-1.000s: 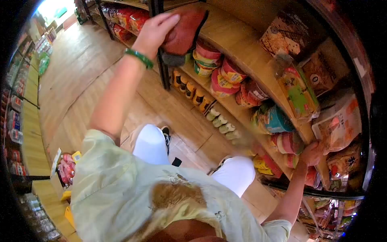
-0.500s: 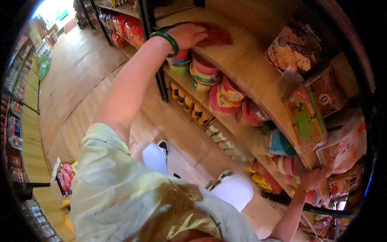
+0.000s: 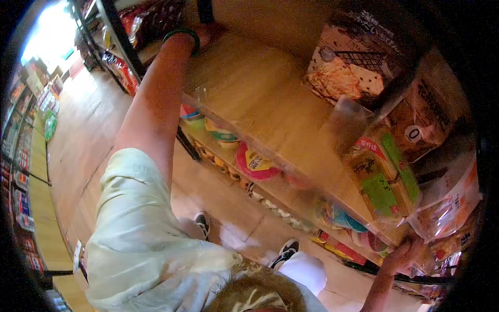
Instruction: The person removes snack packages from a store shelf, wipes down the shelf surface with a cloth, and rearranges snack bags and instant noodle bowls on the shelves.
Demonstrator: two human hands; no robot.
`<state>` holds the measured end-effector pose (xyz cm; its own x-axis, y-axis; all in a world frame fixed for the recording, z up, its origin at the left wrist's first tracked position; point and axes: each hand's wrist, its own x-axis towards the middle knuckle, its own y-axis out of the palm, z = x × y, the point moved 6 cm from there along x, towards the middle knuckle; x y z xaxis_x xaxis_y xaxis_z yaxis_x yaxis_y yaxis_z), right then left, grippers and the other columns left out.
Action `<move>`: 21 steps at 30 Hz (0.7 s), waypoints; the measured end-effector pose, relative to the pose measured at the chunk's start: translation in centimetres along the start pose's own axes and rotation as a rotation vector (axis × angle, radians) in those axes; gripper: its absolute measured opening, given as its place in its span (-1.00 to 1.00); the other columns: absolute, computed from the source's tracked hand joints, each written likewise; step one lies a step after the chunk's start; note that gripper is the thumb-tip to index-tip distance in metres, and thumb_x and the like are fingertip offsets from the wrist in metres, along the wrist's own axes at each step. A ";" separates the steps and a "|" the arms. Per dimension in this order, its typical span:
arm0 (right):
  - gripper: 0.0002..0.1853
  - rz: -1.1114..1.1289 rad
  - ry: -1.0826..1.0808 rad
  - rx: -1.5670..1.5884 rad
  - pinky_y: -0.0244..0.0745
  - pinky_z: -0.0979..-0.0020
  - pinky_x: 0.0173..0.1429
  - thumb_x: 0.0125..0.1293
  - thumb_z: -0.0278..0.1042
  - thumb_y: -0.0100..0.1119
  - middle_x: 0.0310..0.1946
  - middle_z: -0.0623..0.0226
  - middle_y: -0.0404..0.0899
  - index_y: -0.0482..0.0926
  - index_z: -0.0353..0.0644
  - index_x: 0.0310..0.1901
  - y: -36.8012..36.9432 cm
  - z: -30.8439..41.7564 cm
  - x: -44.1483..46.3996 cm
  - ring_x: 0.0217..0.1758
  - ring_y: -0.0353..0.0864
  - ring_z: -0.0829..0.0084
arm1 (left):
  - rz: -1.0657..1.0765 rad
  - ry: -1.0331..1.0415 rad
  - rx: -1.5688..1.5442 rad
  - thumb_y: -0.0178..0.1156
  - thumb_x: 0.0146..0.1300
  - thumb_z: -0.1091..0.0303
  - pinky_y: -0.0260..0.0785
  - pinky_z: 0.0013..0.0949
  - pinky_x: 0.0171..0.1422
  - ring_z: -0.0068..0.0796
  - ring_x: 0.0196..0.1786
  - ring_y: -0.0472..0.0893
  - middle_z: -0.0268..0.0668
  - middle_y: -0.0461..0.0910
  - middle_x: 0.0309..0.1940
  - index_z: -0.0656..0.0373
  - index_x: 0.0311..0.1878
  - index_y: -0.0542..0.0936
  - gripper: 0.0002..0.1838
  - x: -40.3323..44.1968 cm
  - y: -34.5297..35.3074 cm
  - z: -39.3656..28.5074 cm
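My left hand (image 3: 207, 35), with a green bangle (image 3: 182, 37) at the wrist, reaches to the far left end of a wooden shelf (image 3: 254, 78), by a black upright. Its fingers are dark and blurred, and anything under them is hidden. At the near right end, my right hand (image 3: 406, 255) is closed on the shelf's front edge. Just above it lie a clear plastic bag (image 3: 449, 203) of food and a green-and-yellow food package (image 3: 384, 177).
A brown biscuit package (image 3: 348, 67) stands at the shelf's back. Tubs of instant noodles (image 3: 254, 161) fill the shelf below. Red snack bags (image 3: 120, 70) hang beyond the upright. Stocked shelving (image 3: 23, 192) lines the aisle's left side, with tiled floor (image 3: 93, 135) between.
My left hand has moved left and back along the shelf; the dark red cloth under it earlier is out of sight. My view has shifted closer over the shelf. My right hand stays at the edge.
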<state>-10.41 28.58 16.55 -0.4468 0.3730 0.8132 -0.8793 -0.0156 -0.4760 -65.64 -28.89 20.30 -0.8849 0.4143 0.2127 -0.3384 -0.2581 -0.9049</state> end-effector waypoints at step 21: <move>-0.43 0.181 -0.076 -0.204 0.22 0.13 0.13 0.28 0.07 -0.32 -0.15 -0.07 0.47 0.45 -0.37 -0.16 0.8 2.9 1.6 -0.02 0.38 -0.03 | -0.052 0.407 -0.827 -0.10 0.25 0.16 0.24 -0.21 0.17 -0.15 0.06 0.42 -0.08 0.41 0.02 0.07 0.09 0.39 -0.62 -18.6 -13.9 -15.3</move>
<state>-12.34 26.54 18.44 -0.6111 0.3102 0.7282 -0.7363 0.1148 -0.6668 -39.59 -19.66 23.24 -0.6415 0.7231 0.2561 0.1008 0.4104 -0.9063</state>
